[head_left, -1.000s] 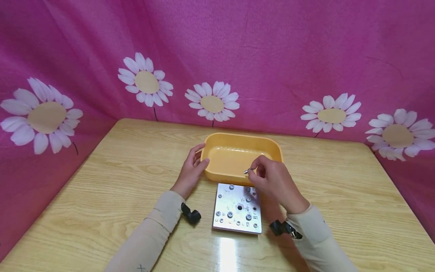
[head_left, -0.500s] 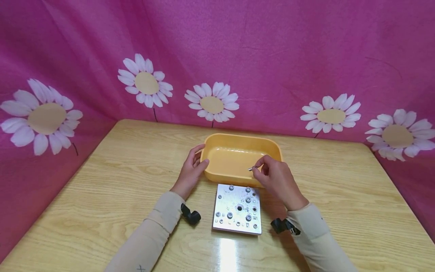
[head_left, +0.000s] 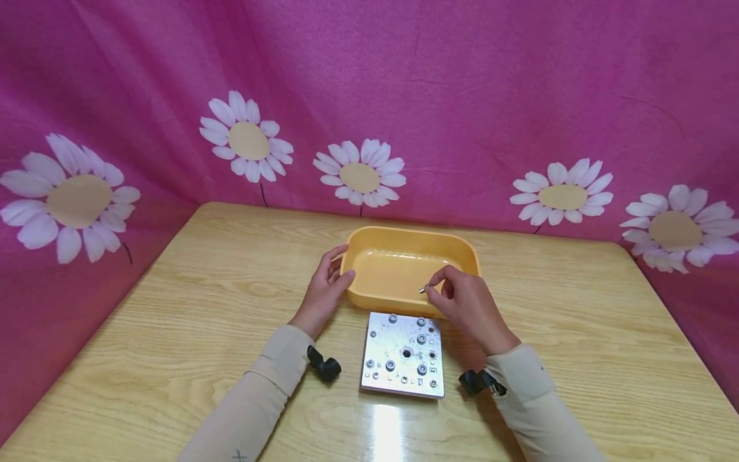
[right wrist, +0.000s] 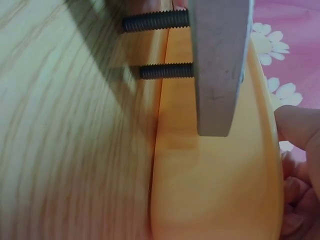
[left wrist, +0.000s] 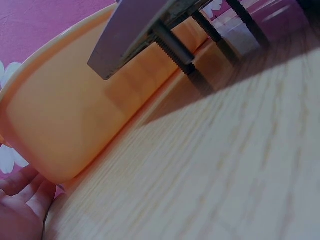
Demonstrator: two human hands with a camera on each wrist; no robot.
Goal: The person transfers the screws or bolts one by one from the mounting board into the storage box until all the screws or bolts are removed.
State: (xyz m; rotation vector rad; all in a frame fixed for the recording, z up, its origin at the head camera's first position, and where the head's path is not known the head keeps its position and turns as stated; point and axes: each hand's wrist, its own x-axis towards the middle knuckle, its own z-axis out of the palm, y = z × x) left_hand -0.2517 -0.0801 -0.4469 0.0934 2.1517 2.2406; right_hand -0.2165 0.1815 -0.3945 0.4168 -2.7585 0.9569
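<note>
My left hand (head_left: 324,292) holds the left end of a yellow plastic basin (head_left: 383,273), thumb at the rim and fingers along the outer side. Over the basin's front right part, my right hand (head_left: 472,311) pinches a small silver screw (head_left: 422,290) between thumb and forefinger; its thread is too small to make out. Just in front of the basin stands a square metal plate (head_left: 388,346) carrying several socket-head bolts. From the right wrist view, threaded bolt shanks (right wrist: 157,21) stick out below the plate and hold it above the table.
The wooden table (head_left: 231,269) extends to both sides of the basin. A pink cloth with printed daisies (head_left: 450,96) hangs behind and beside it. Black wrist cameras (head_left: 324,367) sit at both cuffs.
With the screw pinched in it, my right hand has shifted very slightly over the basin's front edge. My left hand, the basin and the plate keep their places.
</note>
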